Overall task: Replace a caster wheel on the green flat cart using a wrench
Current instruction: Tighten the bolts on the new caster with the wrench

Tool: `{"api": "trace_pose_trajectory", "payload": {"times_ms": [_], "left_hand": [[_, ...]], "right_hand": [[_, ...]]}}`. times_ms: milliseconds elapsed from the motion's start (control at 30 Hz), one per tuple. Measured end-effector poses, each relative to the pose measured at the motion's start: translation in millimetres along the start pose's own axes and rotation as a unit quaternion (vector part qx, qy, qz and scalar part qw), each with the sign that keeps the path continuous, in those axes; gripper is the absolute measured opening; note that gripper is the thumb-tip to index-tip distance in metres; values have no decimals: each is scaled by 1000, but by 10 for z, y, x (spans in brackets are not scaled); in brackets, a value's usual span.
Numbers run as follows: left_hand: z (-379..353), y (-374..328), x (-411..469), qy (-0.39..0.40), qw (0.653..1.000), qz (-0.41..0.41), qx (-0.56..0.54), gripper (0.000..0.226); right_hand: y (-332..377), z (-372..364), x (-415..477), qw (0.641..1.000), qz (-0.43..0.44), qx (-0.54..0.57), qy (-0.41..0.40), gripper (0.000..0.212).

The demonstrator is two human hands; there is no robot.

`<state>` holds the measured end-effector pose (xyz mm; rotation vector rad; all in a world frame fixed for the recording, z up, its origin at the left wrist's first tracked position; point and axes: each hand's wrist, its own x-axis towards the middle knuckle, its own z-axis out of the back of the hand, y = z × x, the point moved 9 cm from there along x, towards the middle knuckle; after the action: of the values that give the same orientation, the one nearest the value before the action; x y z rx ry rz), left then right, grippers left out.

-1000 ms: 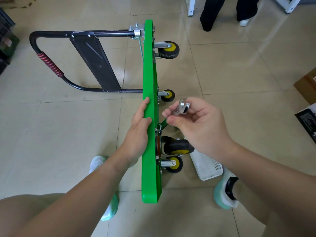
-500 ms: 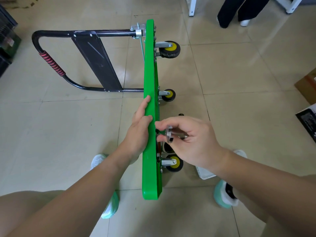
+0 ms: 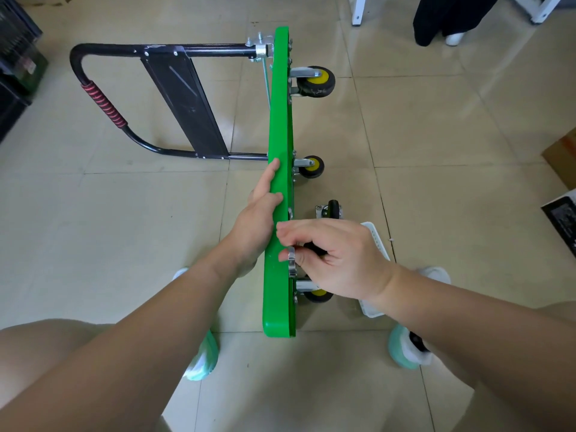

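The green flat cart (image 3: 280, 126) stands on its side edge on the floor, its black folded handle (image 3: 103, 107) pointing left. My left hand (image 3: 260, 219) grips the deck's upper edge. My right hand (image 3: 336, 260) grips a caster wheel (image 3: 313, 249) and holds its metal mounting plate (image 3: 291, 263) flat against the deck's underside. Three casters with yellow hubs are mounted on the underside: one far (image 3: 314, 81), one at the middle (image 3: 311, 166), one near (image 3: 318, 295), just below my right hand. A loose black caster (image 3: 331, 209) lies on the floor beside the cart. No wrench shows.
A white plastic basket (image 3: 378, 244) sits on the floor under my right hand. My two feet in pale green shoes (image 3: 202, 360) flank the cart's near end. Another person's legs (image 3: 442, 17) stand at the top right. Boxes (image 3: 562, 157) lie at the right edge, dark crates (image 3: 15, 63) at the left.
My right hand came down and in toward the deck, bringing the caster's plate against the underside. The loose caster on the floor came into view. My left hand kept its hold.
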<state>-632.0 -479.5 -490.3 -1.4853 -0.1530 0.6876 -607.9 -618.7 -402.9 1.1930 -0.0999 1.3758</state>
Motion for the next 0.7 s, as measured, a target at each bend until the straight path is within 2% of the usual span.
{"api": "trace_pose_trajectory", "payload": {"times_ms": [400, 600, 700], "left_hand": [[-31, -106, -54, -1, 1000, -27, -1, 59], [-38, -126, -68, -2, 1000, -16, 1, 62], [-52, -133, -67, -4, 1000, -17, 5, 60]], "right_hand": [[-41, -68, -144, 999, -23, -18, -16, 12], [-339, 96, 67, 981, -158, 52, -96, 23], [-532, 78, 234, 959, -232, 132, -98, 22]]}}
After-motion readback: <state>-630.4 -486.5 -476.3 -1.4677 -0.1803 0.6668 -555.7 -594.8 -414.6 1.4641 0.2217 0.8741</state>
